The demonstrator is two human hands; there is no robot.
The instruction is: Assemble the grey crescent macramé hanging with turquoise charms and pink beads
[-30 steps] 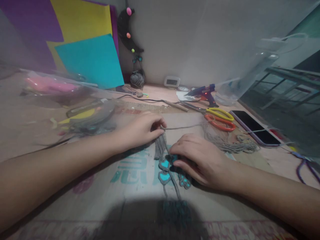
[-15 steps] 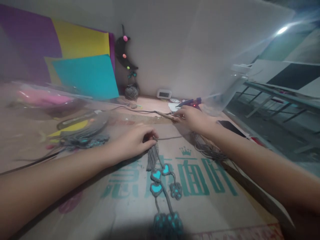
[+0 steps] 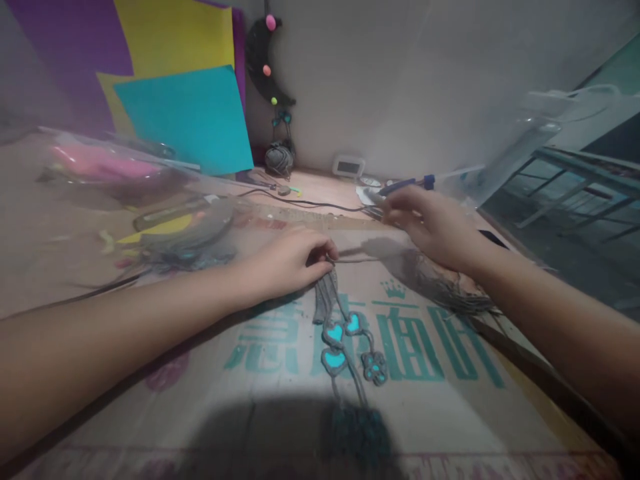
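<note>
Head view, grey turquoise-hearted ornament [image 3: 334, 333], left hand [image 3: 297, 260] pinching it, right hand [image 3: 425, 220] gripping stick [image 3: 375, 197]

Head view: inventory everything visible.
corded heart ornament: one, grey and turquoise, centre
printed cardboard: one, tan and green, beneath ornament
coloured sheets: at least three, purple, yellow, turquoise, left
crescent hanging: one, black, wall
yarn ball: one, grey, below crescent
digital display: one, white, rear
glue gun: one, blue, rear right
cable: one, black, rear
cord bundle: one, grey, mid right
cord pieces: several, grey and turquoise, left
smartphone: one, black, partly hidden, right
plastic container: one, clear, rear right
plastic bag: one, clear, pink contents, left
background table: one, greenish, right
slim object: one, blurred grey, right hand
left hand: one, pinching ornament's top
right hand: one, before glue gun
</note>
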